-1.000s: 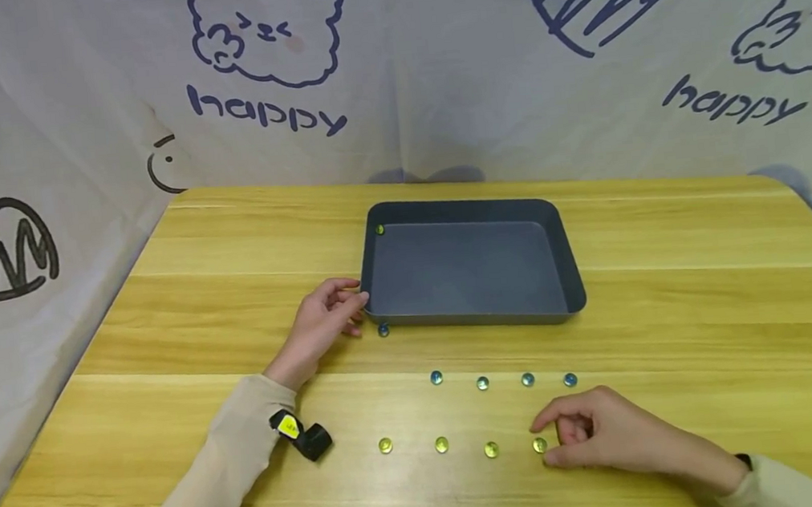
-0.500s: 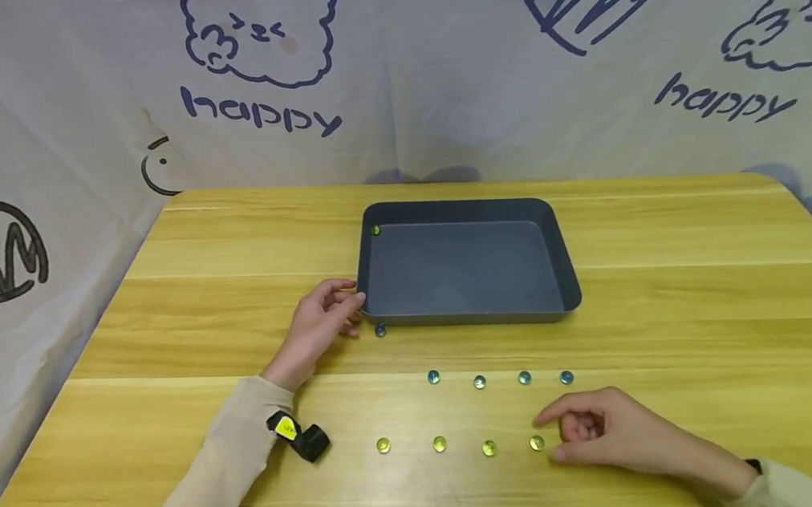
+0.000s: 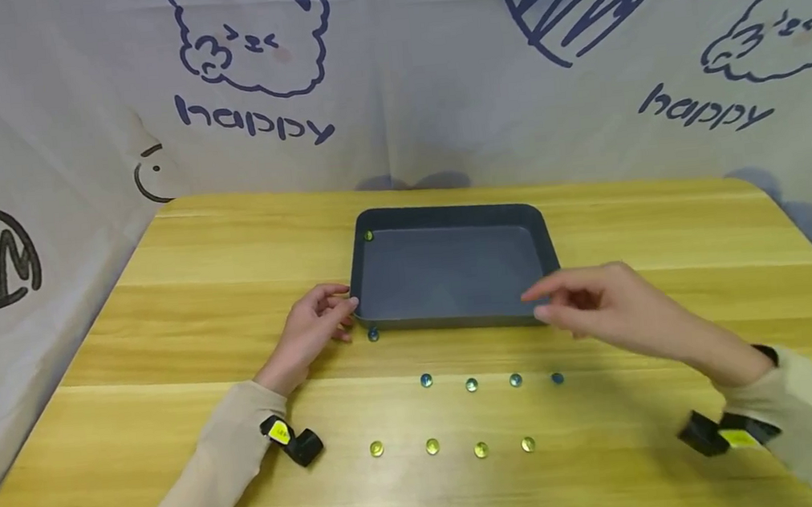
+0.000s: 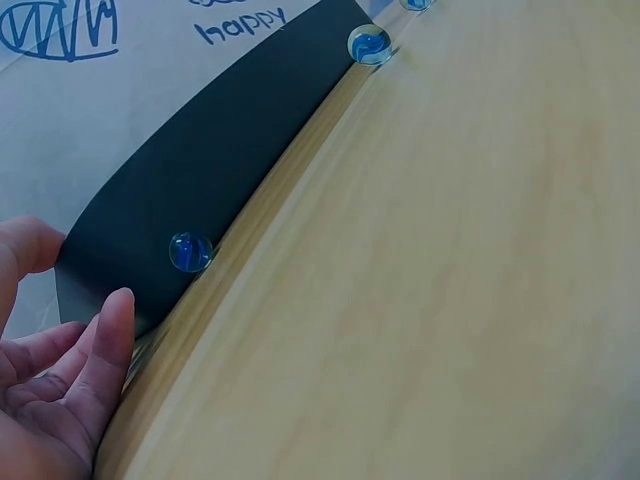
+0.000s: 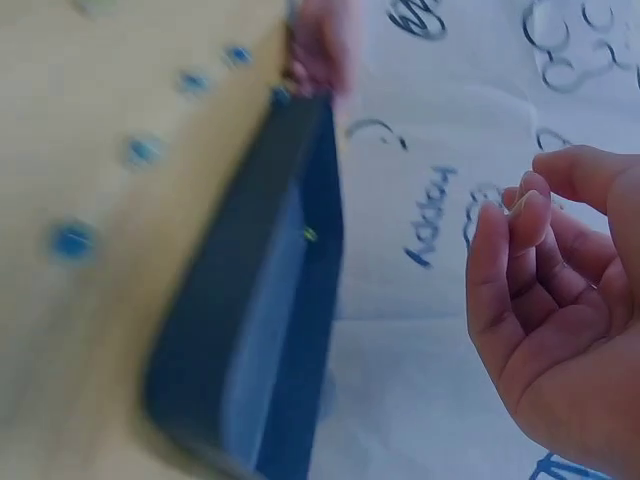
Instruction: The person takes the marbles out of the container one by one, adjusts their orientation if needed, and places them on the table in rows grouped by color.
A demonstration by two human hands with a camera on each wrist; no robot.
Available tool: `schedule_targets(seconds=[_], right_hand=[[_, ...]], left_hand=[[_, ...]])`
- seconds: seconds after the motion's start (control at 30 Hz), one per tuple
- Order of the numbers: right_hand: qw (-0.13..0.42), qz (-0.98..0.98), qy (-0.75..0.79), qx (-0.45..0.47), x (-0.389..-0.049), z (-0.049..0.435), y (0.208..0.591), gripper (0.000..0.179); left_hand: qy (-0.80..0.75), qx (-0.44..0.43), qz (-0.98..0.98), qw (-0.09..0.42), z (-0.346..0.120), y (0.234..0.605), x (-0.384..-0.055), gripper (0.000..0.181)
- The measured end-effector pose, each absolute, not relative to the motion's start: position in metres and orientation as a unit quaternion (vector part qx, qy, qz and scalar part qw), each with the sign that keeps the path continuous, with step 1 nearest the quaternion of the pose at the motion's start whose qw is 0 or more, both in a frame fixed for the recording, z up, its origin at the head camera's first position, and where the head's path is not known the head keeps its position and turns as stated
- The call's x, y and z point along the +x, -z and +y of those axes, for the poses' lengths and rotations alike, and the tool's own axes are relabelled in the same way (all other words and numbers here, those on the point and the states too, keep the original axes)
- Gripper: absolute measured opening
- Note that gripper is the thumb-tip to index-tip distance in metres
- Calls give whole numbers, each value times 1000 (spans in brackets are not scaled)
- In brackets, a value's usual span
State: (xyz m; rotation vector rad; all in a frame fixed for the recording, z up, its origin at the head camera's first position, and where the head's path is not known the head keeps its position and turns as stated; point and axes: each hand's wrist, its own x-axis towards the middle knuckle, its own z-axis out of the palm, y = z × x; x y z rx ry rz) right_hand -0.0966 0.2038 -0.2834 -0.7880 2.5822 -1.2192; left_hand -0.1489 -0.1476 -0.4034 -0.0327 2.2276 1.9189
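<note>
A dark grey rectangular tray (image 3: 451,270) stands on the wooden table. My left hand (image 3: 310,318) rests at its front left corner, fingertips touching the rim and outer wall, fingers loosely bent. A blue-swirled glass marble (image 4: 190,252) sits against the front wall near that hand. My right hand (image 3: 602,309) is raised, overlapping the tray's front right corner in the head view. In the right wrist view its fingers (image 5: 490,260) are loosely curled, with nothing visible between them. One yellow marble (image 3: 368,236) lies inside the tray at the back left corner.
In front of the tray lies a row of several blue marbles (image 3: 471,385). Nearer to me is a row of several yellow marbles (image 3: 481,450). A white cloth (image 3: 427,82) with drawings hangs behind and to the left of the table (image 3: 186,305).
My right hand has left the rightmost yellow marble and moved up and forward to the tray's front right corner. That marble stays on the table. My left hand keeps its place at the tray.
</note>
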Motion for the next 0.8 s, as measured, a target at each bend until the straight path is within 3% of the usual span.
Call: schedule_targets(seconds=[0.3,0.5,0.8], right_hand=[[86,859,459,-209,-173,142,273,33],[90,859,437,-250,-204,95,270,29],[93,899,359,-235,-241,63,287,28]], left_hand=[[-650,-24,751,110,-146,411,-145,40],[-648,-26,754,100,-147,410,-147,40],[-657,-13,748,95,-148,403,-148,39]])
